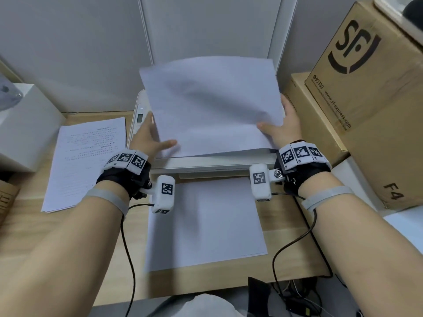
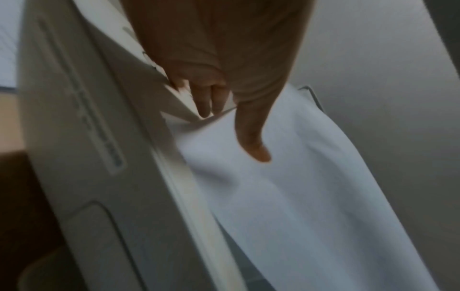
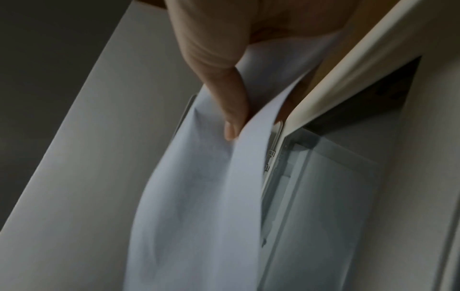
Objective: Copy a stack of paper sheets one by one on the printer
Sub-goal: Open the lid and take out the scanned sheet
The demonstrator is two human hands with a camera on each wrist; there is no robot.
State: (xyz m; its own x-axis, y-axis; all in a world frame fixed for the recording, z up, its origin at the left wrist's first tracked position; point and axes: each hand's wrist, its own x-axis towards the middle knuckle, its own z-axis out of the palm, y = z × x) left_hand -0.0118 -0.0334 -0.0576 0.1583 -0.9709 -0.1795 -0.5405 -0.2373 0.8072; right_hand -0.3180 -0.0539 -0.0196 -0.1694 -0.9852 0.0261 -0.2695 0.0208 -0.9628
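A white sheet [image 1: 210,106] is held by both hands over the white printer [image 1: 206,167], tilted with its far edge raised. My left hand [image 1: 158,136] pinches its left edge, thumb on top [image 2: 254,141] and fingers underneath. My right hand [image 1: 277,126] pinches the right edge, with the thumb [image 3: 234,110] on the sheet [image 3: 199,196] and the fingers hidden beneath. The printer's lid [image 1: 210,26] stands open behind. The scanner glass [image 3: 323,196] lies bare under the sheet. A stack of printed sheets [image 1: 87,161] lies on the desk to the left of the printer.
A blank sheet [image 1: 206,220] lies on the wooden desk in front of the printer's output slot. Cardboard boxes [image 1: 366,99] crowd the right side. A white box [image 1: 25,126] stands at the left. Cables [image 1: 293,243] run from my wrists across the desk's front edge.
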